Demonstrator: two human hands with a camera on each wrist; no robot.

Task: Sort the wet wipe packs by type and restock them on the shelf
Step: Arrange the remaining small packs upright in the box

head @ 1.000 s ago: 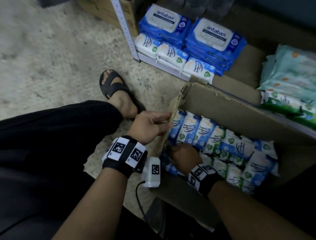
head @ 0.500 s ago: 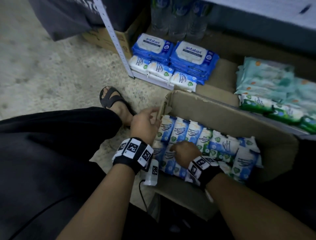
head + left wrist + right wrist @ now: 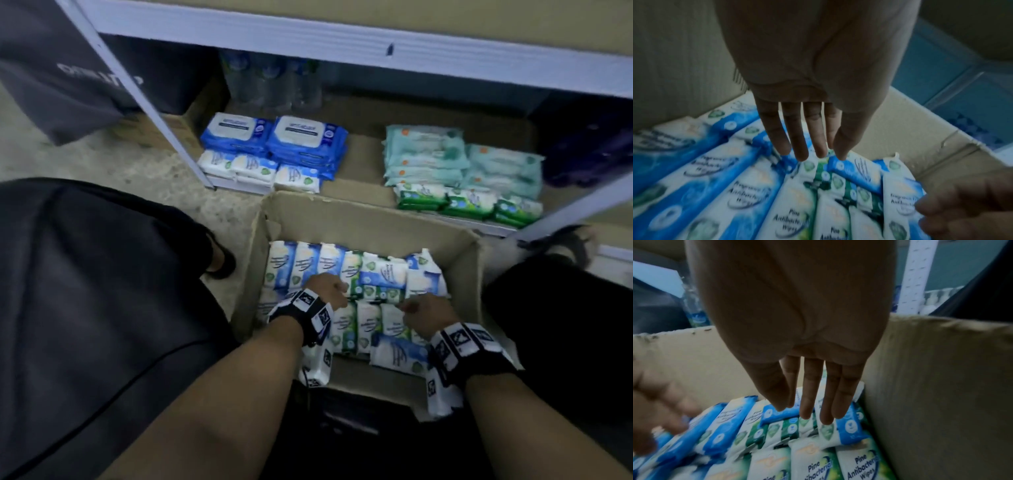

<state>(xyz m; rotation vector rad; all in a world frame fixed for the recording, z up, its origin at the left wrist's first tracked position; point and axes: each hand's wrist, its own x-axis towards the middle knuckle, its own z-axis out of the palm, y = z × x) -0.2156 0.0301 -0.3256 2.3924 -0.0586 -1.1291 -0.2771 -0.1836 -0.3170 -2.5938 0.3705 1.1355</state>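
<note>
Inside the cardboard box (image 3: pixel 359 219), the left hand (image 3: pixel 325 287) is held over the blue-and-white packs (image 3: pixel 301 263) along the box's far-left edge; in the left wrist view its fingers (image 3: pixel 799 142) are seen straight and spread, nothing gripped. The green pine packs (image 3: pixel 359 329) lie mixed in at the middle. The right hand (image 3: pixel 424 311), near the right wall, is likewise extended and empty. One colour is best gathered at a time, squeezed as a block. "Pine" and "Fragrance" labels are legible only in the wrist views; the sorted stacks on the shelf (image 3: pixel 359 171) are shown only by the head view.
</note>
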